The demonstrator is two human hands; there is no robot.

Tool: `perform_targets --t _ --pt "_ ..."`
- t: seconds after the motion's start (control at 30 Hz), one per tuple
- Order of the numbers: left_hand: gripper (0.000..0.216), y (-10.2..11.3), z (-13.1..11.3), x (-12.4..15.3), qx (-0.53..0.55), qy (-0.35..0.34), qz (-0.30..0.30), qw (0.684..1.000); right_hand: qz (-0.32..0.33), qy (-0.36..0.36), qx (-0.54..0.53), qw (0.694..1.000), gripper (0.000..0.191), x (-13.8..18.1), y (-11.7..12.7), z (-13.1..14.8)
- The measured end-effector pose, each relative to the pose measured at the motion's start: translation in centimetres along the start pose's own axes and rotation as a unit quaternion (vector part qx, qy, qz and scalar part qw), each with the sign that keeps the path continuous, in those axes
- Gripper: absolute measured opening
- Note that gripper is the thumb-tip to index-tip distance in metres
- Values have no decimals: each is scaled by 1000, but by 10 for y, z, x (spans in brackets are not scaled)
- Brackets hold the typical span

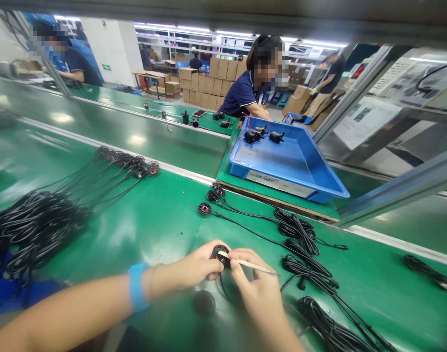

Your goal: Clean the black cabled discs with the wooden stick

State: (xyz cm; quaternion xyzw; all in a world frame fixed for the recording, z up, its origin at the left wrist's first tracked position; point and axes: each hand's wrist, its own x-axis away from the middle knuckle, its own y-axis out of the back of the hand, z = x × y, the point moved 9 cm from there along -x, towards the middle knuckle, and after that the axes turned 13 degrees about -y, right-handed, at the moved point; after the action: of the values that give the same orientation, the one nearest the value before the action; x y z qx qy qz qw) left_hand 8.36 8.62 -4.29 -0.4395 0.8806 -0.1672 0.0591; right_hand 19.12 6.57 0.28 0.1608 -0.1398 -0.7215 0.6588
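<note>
The fingers of the left hand are closed around one small round black part, held low over the green table. The right hand pinches one thin wooden stick, whose tip rests on that part. A blue wristband sits on the left wrist. Just beyond the hands lie three like parts on leads, and their coiled cable bundles crowd the table to the right. A large cable heap fills the left side, with a row of parts behind it, too blurred to count. Farther back, one blue tray holds three black pieces. A co-worker sits behind the tray.
</note>
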Motion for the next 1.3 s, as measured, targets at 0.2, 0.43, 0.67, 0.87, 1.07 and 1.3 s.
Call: perform_targets --t 0.2,0.43,0.67,0.87,1.07,1.3 --pt "26 0 1 3 -19 -9 -9 1000 9 -80 -11 997 21 0 -9 -9" --pt "28 2 0 -1 -15 -9 -17 1000 15 -74 -35 996 21 3 2 -5" --pt "34 3 2 -3 -2 9 -23 1000 -22 0 10 1000 16 5 15 2" --pt "31 1 -4 2 -34 4 -1 999 11 118 83 989 15 10 1 25" --pt "20 -9 -15 8 -180 -77 67 978 49 170 109 978 16 8 -5 37" --pt "25 -7 -4 3 -44 -31 25 998 27 192 101 976 15 9 2 47"
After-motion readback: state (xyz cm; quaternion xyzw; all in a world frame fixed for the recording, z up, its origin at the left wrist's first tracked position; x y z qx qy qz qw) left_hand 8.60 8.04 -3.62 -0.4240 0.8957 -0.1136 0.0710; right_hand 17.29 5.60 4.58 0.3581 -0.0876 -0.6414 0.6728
